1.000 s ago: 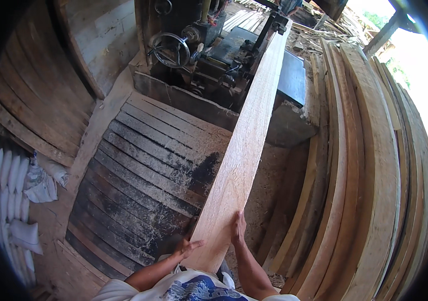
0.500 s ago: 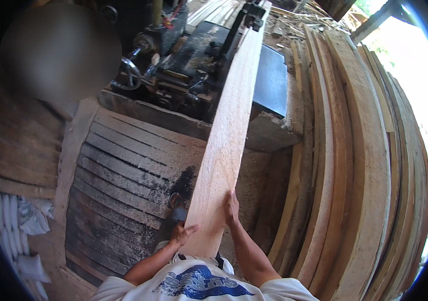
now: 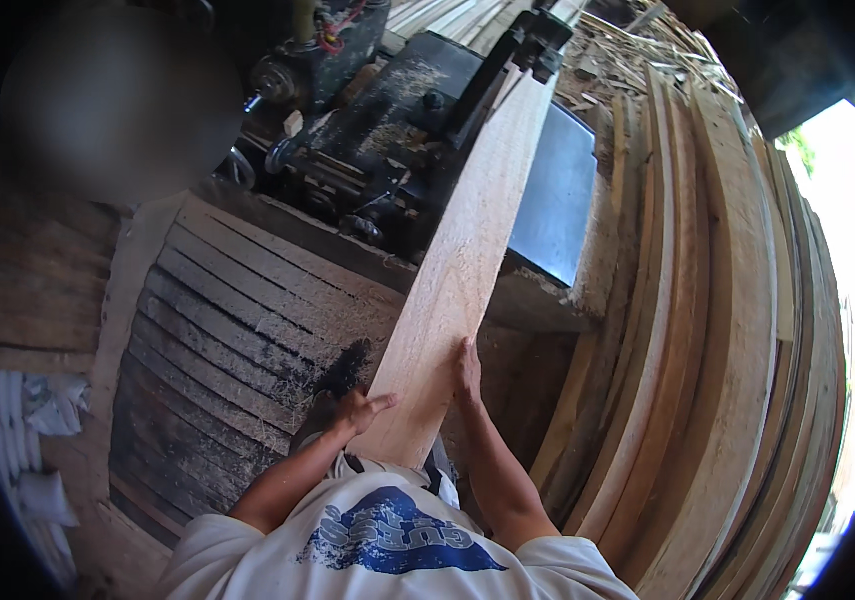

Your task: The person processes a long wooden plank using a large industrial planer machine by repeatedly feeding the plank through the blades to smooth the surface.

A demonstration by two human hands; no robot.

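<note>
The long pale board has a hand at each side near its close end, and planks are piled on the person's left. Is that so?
Not quite: the head view shows the planks on the person's right. The long pale board does have the left hand and right hand at its sides.

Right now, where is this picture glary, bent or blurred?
Head view: the daylight opening at right is washed out; head view: sheen on the smooth blue-grey metal plate; head view: long brown wooden planks look bowed; head view: grey round blur hides upper left, while the pale flat wooden board looks clear.
</note>
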